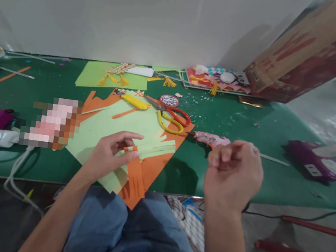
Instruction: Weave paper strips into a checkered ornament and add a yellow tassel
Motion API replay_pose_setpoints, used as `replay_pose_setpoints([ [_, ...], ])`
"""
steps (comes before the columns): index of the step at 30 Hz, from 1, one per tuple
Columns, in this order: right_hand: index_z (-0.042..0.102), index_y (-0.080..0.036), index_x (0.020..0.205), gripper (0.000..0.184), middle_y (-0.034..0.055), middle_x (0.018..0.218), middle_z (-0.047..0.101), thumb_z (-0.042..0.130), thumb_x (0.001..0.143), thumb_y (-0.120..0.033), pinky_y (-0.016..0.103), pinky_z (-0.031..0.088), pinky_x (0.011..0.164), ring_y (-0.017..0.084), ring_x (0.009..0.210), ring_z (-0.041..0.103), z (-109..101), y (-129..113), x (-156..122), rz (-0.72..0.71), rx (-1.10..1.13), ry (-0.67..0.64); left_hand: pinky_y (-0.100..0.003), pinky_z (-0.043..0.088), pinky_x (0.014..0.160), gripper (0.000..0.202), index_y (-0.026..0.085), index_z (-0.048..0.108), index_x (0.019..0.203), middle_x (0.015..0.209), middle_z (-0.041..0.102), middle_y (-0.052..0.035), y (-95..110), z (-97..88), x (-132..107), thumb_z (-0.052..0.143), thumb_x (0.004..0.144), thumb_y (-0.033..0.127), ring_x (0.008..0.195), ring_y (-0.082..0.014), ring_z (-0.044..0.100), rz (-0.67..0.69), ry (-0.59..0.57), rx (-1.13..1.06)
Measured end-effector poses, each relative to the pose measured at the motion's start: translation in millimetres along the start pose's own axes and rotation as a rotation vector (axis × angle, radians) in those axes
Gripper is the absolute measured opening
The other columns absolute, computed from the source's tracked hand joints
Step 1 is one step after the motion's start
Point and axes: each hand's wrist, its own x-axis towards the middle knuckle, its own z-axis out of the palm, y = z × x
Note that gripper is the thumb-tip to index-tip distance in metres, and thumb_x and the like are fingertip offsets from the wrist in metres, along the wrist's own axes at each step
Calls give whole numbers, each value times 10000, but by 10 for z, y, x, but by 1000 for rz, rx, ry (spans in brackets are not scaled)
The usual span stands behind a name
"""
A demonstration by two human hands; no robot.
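Observation:
My left hand (115, 152) pinches a small woven piece of paper strips (130, 149) between thumb and fingers. From it, orange strips (136, 175) hang toward me and pale green strips (157, 145) reach to the right. Beneath lie a pale green sheet (93, 132) and an orange sheet (163, 164). My right hand (234, 176) is raised over the table's front edge, apart from the strips, its fingers curled closed; whether anything is inside is hidden. Just behind it lies a pink glue gun (211, 139), partly covered from view.
Red-and-yellow-handled scissors (173, 118), a yellow utility knife (135, 101) and a round dish of small bits (169, 100) lie behind the strips. Purple devices (318, 160) stand at both sides. Tasselled woven pieces (121, 69) lie at the back, with a tall paper bag (291, 55) at right.

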Motion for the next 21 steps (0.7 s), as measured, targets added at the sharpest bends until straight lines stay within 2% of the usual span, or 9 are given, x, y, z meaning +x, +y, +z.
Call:
replay_pose_setpoints([
  [3,451,-215,604,230,-71,498,343,550,784,-317,221,233,387,71,422,325,2,-7,-13,-6,12,-29,-174,464,577,295,196,707,993,751,579,-7,0,-1,-1,713,714,295,673,-103,545,-3,-2,4],
  [6,481,-208,604,245,-65,495,383,564,803,-324,221,228,385,71,427,364,10,51,-59,37,-136,-191,-172,466,581,295,193,709,990,756,582,-9,4,-1,2,716,714,297,677,-102,548,-9,-6,9],
  [9,602,-205,810,103,-41,607,525,619,778,-302,219,304,438,87,518,464,24,119,-109,17,-348,-367,-175,476,600,279,193,714,976,762,591,-14,6,2,2,712,719,300,688,-105,556,0,-11,11],
  [11,624,-207,914,171,-12,718,600,616,783,-316,237,380,514,109,613,528,40,138,-134,-22,-484,-462,-184,488,620,278,192,717,973,764,596,-20,7,7,0,711,720,308,705,-114,564,6,-21,19],
  [13,641,-204,876,162,18,800,635,602,793,-338,257,420,579,135,701,565,59,140,-152,-60,-582,-560,-198,501,646,278,190,718,967,768,602,-26,10,12,0,710,720,316,729,-126,573,7,-37,25],
  [16,646,-203,753,114,36,828,639,647,761,-317,277,436,641,162,787,582,78,146,-168,-133,-610,-691,-216,513,687,272,186,719,955,761,606,-27,20,15,2,708,718,317,740,-132,581,6,-60,22],
  [21,634,-207,689,107,32,792,628,635,779,-267,299,437,697,162,781,572,77,179,-177,-141,-545,-709,-234,518,707,268,187,716,958,770,610,-26,26,11,3,693,728,322,734,-134,579,1,-89,49],
])
